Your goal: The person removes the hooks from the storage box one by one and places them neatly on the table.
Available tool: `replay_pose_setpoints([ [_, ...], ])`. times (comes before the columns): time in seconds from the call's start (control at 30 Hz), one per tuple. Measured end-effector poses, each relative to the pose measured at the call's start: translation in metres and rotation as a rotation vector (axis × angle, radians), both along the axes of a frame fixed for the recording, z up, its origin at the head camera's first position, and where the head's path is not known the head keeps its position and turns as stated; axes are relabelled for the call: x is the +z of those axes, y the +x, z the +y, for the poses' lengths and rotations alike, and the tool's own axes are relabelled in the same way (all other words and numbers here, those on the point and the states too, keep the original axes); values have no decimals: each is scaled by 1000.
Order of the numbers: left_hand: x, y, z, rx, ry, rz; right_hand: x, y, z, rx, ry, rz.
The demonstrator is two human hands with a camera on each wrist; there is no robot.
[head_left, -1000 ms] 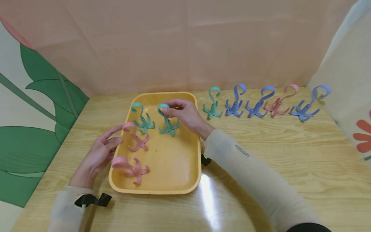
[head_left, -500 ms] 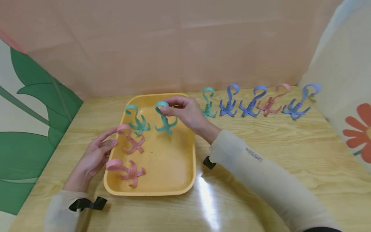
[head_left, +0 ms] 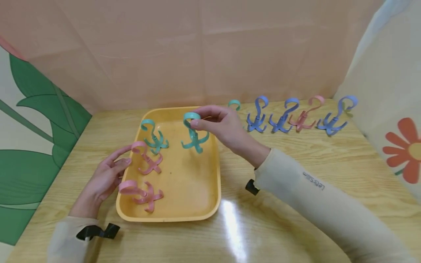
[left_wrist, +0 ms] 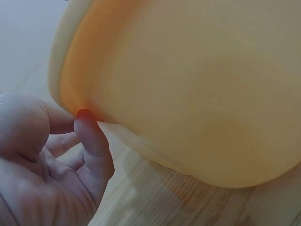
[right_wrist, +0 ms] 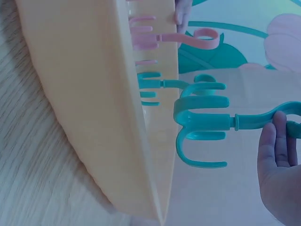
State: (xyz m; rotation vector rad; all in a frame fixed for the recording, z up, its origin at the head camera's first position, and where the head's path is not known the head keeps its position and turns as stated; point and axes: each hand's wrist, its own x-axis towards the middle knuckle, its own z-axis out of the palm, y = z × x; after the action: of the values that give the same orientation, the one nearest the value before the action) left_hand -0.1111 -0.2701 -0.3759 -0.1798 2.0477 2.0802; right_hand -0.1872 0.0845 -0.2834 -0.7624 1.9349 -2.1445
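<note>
By its curved top my right hand [head_left: 227,128] grips a green four-pronged hanging hook [head_left: 195,141]. The right wrist view shows the hook [right_wrist: 207,122] raised above the tray's rim, prongs toward the tray. My left hand [head_left: 106,175] holds the left rim of the yellow tray [head_left: 174,220]; in the left wrist view a fingertip presses the outer wall [left_wrist: 188,94] just under the rim. Inside the tray are another green hook [head_left: 158,142] at the back left and two pink hooks, one mid-left [head_left: 151,163] and one front-left [head_left: 149,197].
Along the back right of the wooden table [head_left: 296,168] stands a row of hooks: a green one [head_left: 234,104] partly hidden by my right hand, a blue one [head_left: 256,122], another blue one [head_left: 281,123], a pink one [head_left: 302,122] and a blue one [head_left: 330,124] at the end.
My right hand has lifted the green hook and moved it rightward over the tray, now covering part of the green hook in the row. The left hand stays at the rim. The head view shifted slightly.
</note>
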Motion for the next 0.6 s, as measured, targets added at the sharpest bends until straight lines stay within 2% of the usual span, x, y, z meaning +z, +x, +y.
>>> replay_pose_setpoints([
  [0.3,1,0,0,-3,2,-10,11,13,27,-30,-39,6],
  [0.6,1,0,0,3,-5,-20,11,18,54,-59,-47,22],
])
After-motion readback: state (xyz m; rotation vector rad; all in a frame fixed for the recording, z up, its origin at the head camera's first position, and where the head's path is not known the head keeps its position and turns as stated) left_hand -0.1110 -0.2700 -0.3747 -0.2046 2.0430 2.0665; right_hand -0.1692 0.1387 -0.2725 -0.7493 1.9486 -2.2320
